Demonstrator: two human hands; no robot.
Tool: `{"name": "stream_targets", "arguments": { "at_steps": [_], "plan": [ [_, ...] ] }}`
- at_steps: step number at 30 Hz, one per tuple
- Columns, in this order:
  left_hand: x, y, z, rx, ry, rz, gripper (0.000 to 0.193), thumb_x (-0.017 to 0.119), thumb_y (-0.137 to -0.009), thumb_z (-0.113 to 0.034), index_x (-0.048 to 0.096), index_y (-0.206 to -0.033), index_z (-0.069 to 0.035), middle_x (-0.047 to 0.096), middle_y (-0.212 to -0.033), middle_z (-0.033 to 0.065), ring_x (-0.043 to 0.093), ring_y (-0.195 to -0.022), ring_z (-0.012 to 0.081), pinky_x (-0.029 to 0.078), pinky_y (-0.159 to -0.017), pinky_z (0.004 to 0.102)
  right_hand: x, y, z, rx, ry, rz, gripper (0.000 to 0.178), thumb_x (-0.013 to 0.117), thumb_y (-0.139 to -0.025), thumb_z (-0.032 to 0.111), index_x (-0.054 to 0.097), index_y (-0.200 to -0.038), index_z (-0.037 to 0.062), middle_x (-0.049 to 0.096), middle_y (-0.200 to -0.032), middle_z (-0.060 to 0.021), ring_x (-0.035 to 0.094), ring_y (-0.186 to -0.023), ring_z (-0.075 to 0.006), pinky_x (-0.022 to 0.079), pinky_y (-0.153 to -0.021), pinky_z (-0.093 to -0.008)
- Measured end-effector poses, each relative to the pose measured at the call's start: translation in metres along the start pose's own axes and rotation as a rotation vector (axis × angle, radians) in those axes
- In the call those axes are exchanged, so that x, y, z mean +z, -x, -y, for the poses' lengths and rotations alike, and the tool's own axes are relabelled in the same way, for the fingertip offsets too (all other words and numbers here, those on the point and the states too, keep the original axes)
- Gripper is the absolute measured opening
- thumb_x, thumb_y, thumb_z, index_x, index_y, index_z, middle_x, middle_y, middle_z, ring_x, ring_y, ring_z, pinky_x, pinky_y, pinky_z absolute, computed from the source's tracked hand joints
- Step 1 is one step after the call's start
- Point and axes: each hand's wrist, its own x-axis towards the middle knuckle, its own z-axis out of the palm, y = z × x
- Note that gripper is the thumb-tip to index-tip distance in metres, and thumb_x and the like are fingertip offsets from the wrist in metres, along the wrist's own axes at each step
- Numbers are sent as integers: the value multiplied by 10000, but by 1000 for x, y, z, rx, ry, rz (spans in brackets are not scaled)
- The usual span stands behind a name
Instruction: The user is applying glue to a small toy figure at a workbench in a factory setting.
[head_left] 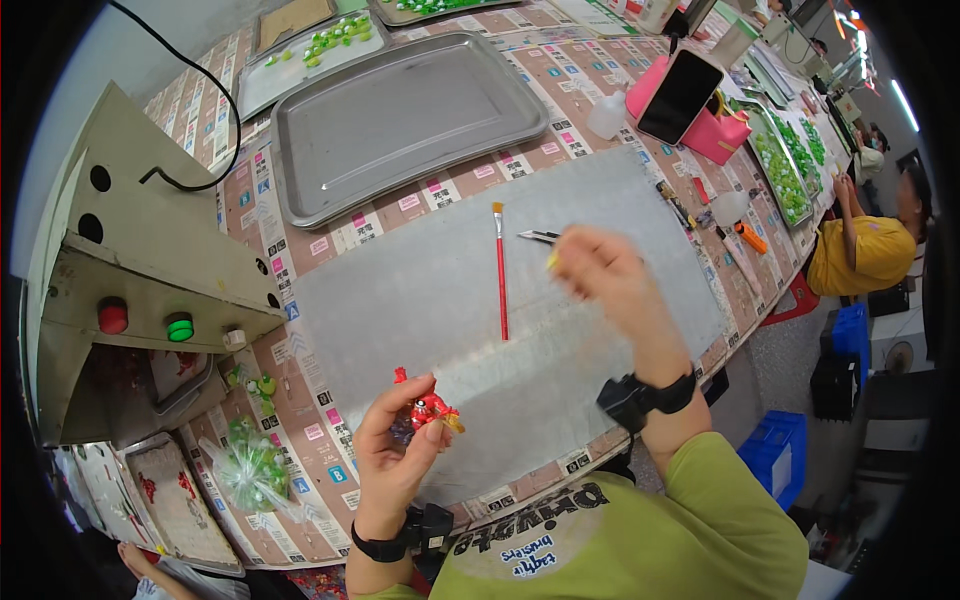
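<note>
My left hand holds a small red figurine with a gold-yellow part, pinched between thumb and fingers at the near edge of a grey mat. Smeared by motion, my right hand is raised over the mat's right half, its fingers drawn together. A small yellow spot shows at its fingertips, too blurred to name. Just beside those fingers is a pair of fine-tipped tweezers, its rear end hidden by the hand. A red-handled paintbrush lies on the mat, bristles pointing away.
Beyond the mat lies a large metal tray. A metal machine box with red and green buttons stands left, near a plastic bag of green pieces. Rightward are a phone, an orange tool and a co-worker in yellow.
</note>
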Motion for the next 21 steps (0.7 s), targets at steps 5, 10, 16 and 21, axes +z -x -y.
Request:
{"name": "stream_targets", "arguments": {
  "at_steps": [5, 10, 16, 21],
  "plan": [
    [3, -2, 1, 67, -6, -51, 354, 595, -786, -25, 506, -1125, 20, 564, -901, 76, 560, -709, 112, 467, -625, 217, -76, -8, -10, -109, 273, -297, 166, 511, -873, 199, 546, -784, 64, 482, -646, 48, 426, -568, -25, 331, -510, -163],
    [0, -1, 0, 18, -3, -56, 397, 593, -785, -34, 486, -1164, 19, 573, -858, 91, 571, -673, 141, 478, -617, 237, -118, -81, -34, -203, 138, -570, 442, 627, -792, 191, 443, -1141, -8, 547, -950, -71, 508, -848, -115, 415, -704, -245],
    [4, -9, 5, 5, 8, -15, 421, 579, -786, -23, 464, -1188, 15, 562, -855, 92, 575, -665, 148, 487, -600, 250, -172, -168, -96, -83, 356, -508, 782, 738, -649, 322, 379, -1239, -42, 479, -1180, -224, 493, -1079, -275, 389, -890, -328],
    [4, -11, 7, 11, 11, -24, 429, 579, -779, -16, 451, -1188, 15, 554, -846, 92, 576, -665, 154, 489, -597, 247, -159, -153, -84, -131, 561, -661, 785, 738, -637, 346, 396, -1225, -47, 480, -1170, -237, 490, -1076, -308, 384, -898, -344]
  ]
}}
